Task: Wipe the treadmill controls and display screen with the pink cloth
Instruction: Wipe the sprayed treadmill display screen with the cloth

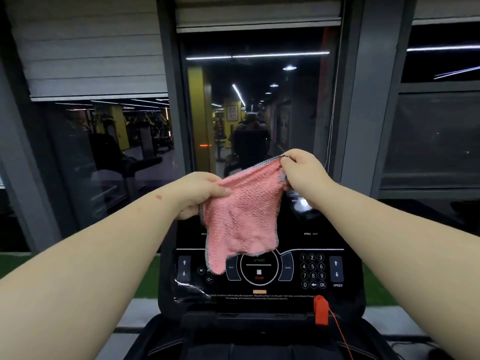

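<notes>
Red safety key (321, 309) sits at 5 o'clock on the treadmill console (350, 268), nearest the viewer; past it lie the keypad (312, 271) and round start/stop dial (259, 267). Pink cloth (240, 224) hangs over the dark display screen (311, 229) — apparently off the panel, its long axis running 8 to 2 o'clock. Left hand (198, 194) pinches the lower corner, right hand (302, 170) the higher, farther one — both arms outstretched.
</notes>
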A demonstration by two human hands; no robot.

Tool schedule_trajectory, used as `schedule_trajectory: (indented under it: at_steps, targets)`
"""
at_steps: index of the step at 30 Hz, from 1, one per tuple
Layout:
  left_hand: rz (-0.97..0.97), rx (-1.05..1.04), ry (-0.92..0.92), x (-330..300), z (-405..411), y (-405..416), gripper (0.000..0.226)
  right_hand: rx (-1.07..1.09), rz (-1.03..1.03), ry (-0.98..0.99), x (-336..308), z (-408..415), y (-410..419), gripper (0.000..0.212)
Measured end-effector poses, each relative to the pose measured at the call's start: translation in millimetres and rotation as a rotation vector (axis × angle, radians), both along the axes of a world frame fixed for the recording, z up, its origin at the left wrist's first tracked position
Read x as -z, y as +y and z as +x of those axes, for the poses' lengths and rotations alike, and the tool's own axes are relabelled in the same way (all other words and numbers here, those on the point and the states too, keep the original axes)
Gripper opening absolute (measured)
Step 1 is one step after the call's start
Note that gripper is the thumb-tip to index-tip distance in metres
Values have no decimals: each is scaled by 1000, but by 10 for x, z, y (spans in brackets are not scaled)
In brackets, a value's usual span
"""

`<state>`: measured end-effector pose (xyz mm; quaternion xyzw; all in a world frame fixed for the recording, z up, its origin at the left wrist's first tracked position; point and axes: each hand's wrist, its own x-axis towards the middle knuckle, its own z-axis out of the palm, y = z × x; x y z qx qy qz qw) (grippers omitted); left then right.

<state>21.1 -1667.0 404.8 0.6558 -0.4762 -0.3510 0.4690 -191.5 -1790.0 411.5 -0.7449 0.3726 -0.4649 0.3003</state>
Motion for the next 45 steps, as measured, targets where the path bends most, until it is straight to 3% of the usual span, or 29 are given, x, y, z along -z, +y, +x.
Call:
schedule_trajectory:
  at_steps: [3,6,10,13,17,18,20,24,26,29,33,36,39,41,43,45]
  targets:
    - [27,-2,288,-50,-54,67,17,-6,152,-108,48,-7,-35,14]
    - [5,-9,431,-111,-141,114,26,-160,382,-194,148,58,-60,8]
    - [-31,-69,489,-172,-302,153,35,-25,324,-110,347,105,-90,10]
    - [-48,-104,552,-179,-337,147,39,-34,440,-52,360,115,-5,30]
    - [-83,-143,589,-201,-354,116,36,-420,857,209,302,98,166,77]
    - [-90,-152,589,-202,-347,97,38,-495,915,204,306,99,178,83]
    - [-83,-162,586,-198,-327,46,40,-584,963,81,304,115,200,74]
    - [25,-286,470,-185,-229,-35,43,-525,866,-282,246,144,266,23]
    - [132,-314,360,-143,-151,-63,46,-475,793,-431,218,127,266,24]
    - [281,-142,270,-134,-110,1,37,-452,743,-510,177,77,281,31]
    - [261,88,255,-138,-104,69,79,-394,690,-521,173,85,294,49]
    - [256,160,-44,-139,-73,70,83,-288,572,-444,201,125,266,58]
    - [170,123,-524,-101,-84,37,34,-219,405,-260,246,102,227,60]
    - [95,19,-768,-69,-105,-8,6,-163,272,-84,265,54,213,45]
    - [57,-45,-764,-41,-106,-62,7,-45,65,128,293,15,177,18]
    - [25,-40,-568,-26,-117,-91,16,92,-92,272,328,-26,142,13]
